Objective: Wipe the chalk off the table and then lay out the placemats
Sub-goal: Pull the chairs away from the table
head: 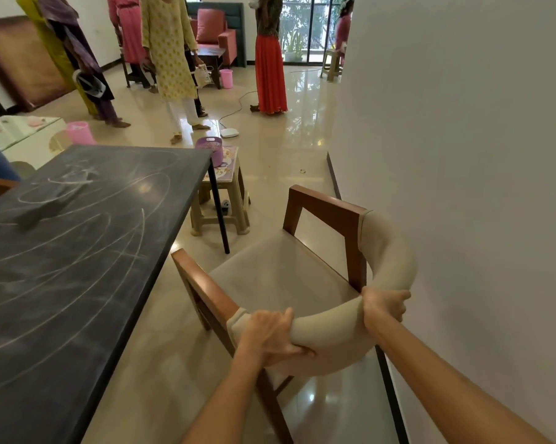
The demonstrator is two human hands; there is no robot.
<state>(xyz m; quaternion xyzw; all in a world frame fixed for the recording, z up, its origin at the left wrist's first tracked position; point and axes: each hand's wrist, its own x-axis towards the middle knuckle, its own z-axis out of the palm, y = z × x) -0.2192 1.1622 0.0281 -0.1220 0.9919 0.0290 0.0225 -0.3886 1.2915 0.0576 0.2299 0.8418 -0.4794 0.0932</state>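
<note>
The black table (78, 267) fills the left side, its top covered in white chalk swirls (87, 225) and smears. Right of it stands a wooden chair (280, 277) with a cream seat and a curved padded backrest. My left hand (270, 338) grips the backrest near its left end. My right hand (384, 307) grips the backrest at its right side. Patterned placemats (224, 166) lie on a beige plastic stool (220, 203) beyond the table's far right corner, under a purple basket (210, 149). No cloth is visible in either hand.
A white wall (462, 187) runs close along the right. Several people stand on the glossy floor at the back. A pink bucket (78, 132) and a glass table (20, 129) sit at the far left. A cable and white device (229, 133) lie on the floor.
</note>
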